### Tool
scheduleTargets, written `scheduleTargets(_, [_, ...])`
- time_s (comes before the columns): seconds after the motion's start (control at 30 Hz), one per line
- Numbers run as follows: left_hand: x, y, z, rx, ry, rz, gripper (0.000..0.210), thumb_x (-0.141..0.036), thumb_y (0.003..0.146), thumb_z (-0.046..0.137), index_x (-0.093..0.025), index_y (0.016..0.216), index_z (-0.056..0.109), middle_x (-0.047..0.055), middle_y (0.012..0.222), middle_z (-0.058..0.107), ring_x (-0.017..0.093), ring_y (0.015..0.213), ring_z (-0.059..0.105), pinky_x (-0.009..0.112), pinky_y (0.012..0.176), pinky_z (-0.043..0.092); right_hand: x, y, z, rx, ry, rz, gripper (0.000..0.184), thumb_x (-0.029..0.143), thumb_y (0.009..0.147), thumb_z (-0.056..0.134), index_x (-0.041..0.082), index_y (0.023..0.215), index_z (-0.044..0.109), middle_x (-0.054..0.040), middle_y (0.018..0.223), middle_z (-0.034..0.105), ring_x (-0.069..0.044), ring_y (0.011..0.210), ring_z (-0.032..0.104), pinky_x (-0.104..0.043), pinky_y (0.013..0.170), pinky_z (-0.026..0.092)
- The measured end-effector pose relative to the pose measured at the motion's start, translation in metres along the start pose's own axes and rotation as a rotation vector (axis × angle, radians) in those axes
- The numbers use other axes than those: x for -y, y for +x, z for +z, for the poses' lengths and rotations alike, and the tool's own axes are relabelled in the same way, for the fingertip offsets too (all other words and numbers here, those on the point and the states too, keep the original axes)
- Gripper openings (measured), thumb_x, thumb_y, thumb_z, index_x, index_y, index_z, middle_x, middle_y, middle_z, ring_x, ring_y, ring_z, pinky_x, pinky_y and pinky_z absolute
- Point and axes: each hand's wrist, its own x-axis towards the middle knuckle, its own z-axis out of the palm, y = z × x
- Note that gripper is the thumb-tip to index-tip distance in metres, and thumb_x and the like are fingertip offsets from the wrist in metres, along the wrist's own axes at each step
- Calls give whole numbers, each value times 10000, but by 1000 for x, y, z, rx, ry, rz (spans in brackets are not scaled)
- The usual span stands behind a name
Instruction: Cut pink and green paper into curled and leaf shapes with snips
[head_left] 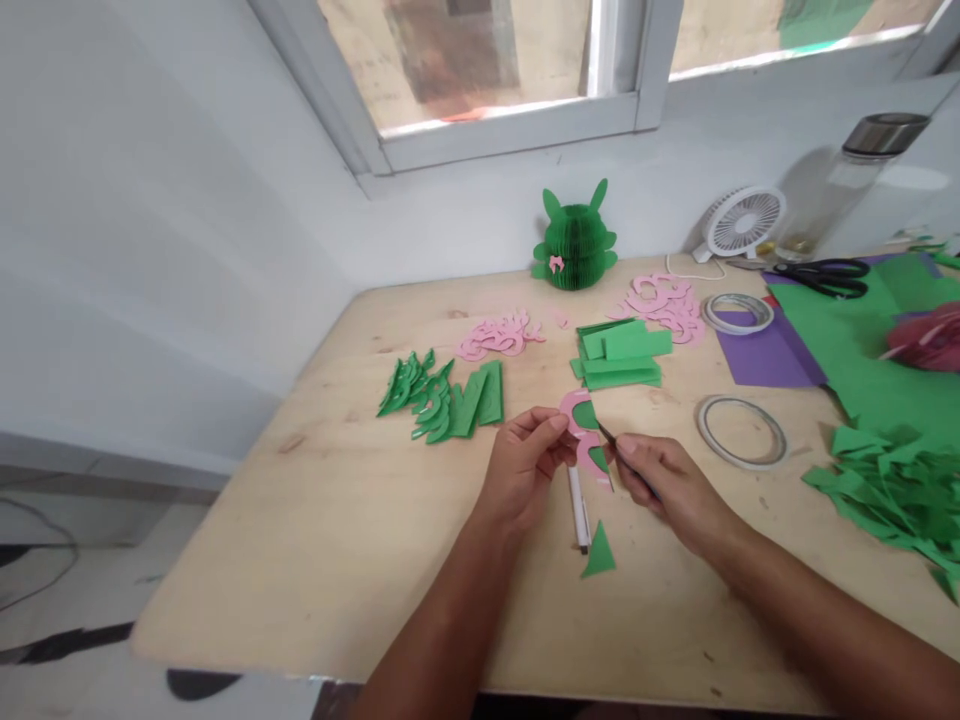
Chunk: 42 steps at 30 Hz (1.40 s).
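Observation:
My left hand (531, 455) pinches a curved pink paper cutout (586, 458) with green paper (584, 415) set against it. In my right hand (667, 480) is a slim dark pointed tool (606, 434), its tip at the green paper's right edge. The fingers cover most of the tool, so I cannot tell its exact kind. A white pen (578, 508) lies on the table just below the cutout. Beside the pen is a loose green paper scrap (600, 552).
Green folded pieces (439, 400), pink cutouts (495, 336) and green strips (626, 352) lie ahead. Tape rolls (742, 432), black scissors (821, 274) and green scraps (892, 490) are to the right. A green paper figure (576, 248), white fan (745, 222) and bottle (847, 190) stand at the back.

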Motion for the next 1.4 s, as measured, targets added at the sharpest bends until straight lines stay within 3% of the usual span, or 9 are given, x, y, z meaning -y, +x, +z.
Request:
scheduleTargets(0.1, [0, 0, 0, 15, -12, -21, 148, -227, 646, 734, -134, 662, 620, 8, 601, 623, 95, 529, 547, 218, 523, 433, 0, 0, 0, 30, -12, 2, 508, 550, 836, 473, 190, 484, 409, 71, 402, 303, -70, 384, 221, -240, 402, 142])
scheduleTargets(0.47, [1, -3, 4, 25, -49, -75, 182, -249, 619, 755, -136, 653, 617, 2, 592, 599, 85, 520, 527, 203, 506, 429, 0, 2, 2, 12, -77, 2, 501, 578, 814, 468, 205, 494, 369, 69, 432, 301, -78, 404, 232, -234, 412, 165])
scheduleTargets(1.4, [6, -4, 7, 9, 11, 3, 158, -256, 637, 734, -133, 660, 638, 25, 613, 647, 109, 544, 571, 246, 568, 456, -2, 0, 1, 42, -83, 48, 513, 605, 828, 439, 186, 532, 431, 66, 435, 279, -73, 405, 174, -244, 408, 106])
